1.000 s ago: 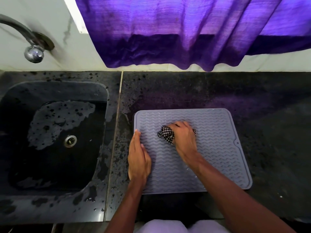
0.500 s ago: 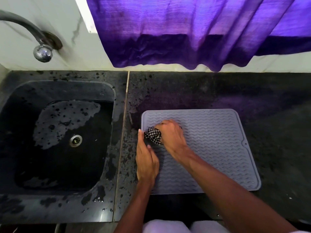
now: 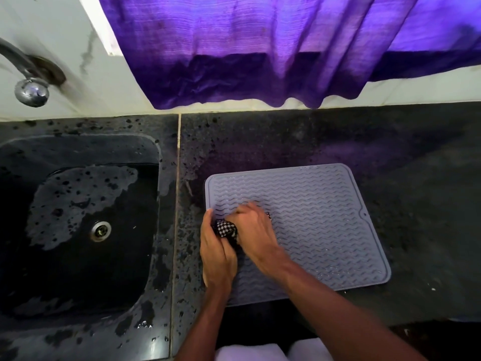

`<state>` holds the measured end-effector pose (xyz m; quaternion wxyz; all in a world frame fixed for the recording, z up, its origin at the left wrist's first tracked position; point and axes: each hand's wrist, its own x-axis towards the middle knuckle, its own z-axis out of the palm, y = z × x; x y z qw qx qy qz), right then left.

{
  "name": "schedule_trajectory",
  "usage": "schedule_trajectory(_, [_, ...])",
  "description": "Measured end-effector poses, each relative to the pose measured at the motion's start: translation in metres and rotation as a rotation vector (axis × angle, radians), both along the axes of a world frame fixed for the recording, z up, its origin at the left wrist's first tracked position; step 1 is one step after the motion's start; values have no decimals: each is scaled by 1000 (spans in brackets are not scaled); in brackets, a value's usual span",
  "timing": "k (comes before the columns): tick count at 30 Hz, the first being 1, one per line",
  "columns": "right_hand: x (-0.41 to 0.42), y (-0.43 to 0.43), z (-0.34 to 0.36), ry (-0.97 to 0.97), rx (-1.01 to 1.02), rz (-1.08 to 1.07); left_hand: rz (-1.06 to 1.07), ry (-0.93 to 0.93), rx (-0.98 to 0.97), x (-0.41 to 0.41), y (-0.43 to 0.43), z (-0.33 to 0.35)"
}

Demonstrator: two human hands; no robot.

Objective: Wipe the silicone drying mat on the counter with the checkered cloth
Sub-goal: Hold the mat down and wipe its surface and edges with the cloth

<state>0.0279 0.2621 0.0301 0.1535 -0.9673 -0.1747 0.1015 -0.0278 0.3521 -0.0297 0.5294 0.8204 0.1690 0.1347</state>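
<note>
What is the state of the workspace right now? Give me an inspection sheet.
Surface: dark counter, water-spotted near the sink.
Job's things: grey mat lies flat on the counter; checkered cloth bunched on its left part.
Clutter: nothing seen.
Hands: right hand grips the cloth; left hand rests flat on the mat's left edge, beside the cloth.
Cables: nothing seen.
Surroundings: wet sink to the left, tap on the wall behind it, purple curtain hanging behind the counter.

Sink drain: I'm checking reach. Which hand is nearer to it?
Left. The left hand lies on the left edge of the mat, toward the sink drain; the right hand grips the checkered cloth farther right.
</note>
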Motion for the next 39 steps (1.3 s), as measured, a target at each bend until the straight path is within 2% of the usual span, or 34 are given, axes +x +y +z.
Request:
schedule_trajectory(10, [-1, -28, -11, -53, 38, -4, -50, 13, 81, 1, 0, 4])
schedule_trajectory(16, [7, -45, -9, -44, 28, 28, -111, 41, 233, 1, 0, 3])
schedule_trajectory(27, [17, -168, -1, -60, -32, -168, -112, 96, 367, 3, -3, -1])
schedule_trajectory(33, [19, -229, 8, -79, 96, -279, -112, 105, 397, 2, -5, -2])
schedule_trajectory(39, [27, -260, 10, -137, 121, -356, -107, 99, 430, 1, -6, -4])
